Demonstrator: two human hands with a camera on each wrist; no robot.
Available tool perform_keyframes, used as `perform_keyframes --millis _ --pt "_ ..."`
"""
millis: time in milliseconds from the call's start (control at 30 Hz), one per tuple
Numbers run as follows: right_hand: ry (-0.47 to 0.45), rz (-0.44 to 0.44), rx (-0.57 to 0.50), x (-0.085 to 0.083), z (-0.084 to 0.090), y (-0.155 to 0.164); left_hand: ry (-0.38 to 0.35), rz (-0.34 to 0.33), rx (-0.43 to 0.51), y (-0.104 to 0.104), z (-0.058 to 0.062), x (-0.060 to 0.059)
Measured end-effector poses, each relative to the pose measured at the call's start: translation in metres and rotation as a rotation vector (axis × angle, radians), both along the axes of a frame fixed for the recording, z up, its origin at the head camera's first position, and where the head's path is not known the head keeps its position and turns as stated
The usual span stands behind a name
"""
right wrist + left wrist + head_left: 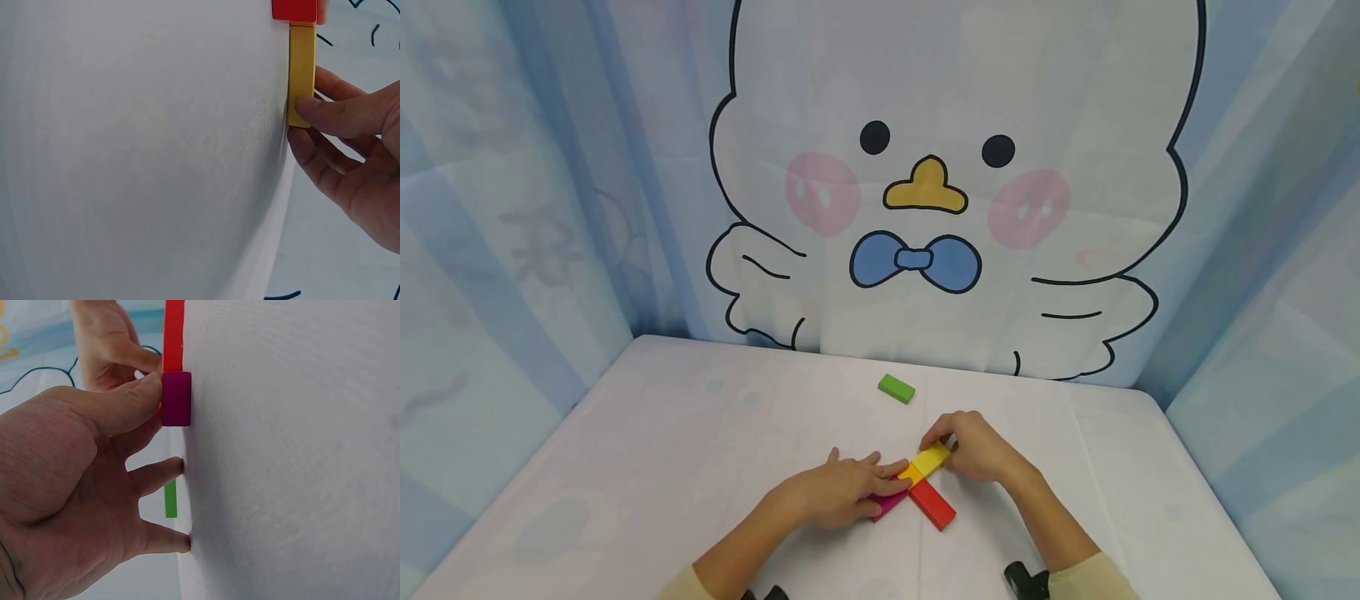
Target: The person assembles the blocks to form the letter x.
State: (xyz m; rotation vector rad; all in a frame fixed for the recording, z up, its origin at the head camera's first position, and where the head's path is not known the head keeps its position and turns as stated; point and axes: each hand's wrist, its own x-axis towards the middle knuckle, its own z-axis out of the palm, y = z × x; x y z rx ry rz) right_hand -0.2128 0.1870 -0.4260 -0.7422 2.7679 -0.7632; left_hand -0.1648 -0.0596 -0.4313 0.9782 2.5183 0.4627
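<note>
White surface [700, 433] before a cartoon-bird curtain [940, 183]. Left hand [838, 492], fingers spread, presses the magenta block [889, 502]; right hand [973, 446] pinches the yellow block [931, 459], which abuts the red block [932, 504]. Green block [897, 388] lies apart at 12 o'clock. Risk: a sideways nudge could skew the touching blocks.

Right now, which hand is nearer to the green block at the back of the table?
Right. The right hand pinches the yellow block, just in front of the green block. The left hand rests on the magenta block, farther forward and left.
</note>
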Motion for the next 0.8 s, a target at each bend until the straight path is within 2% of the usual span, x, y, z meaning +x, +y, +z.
perform_keyframes --millis 500,800 --pt "-0.005 0.006 0.011 -0.0004 0.0027 0.0002 -0.005 0.000 -0.002 -0.0004 0.0031 -0.0014" --pt "-0.078 -0.106 -0.015 0.0063 0.0018 0.0006 -0.008 -0.002 0.002 -0.0002 0.0011 -0.0011"
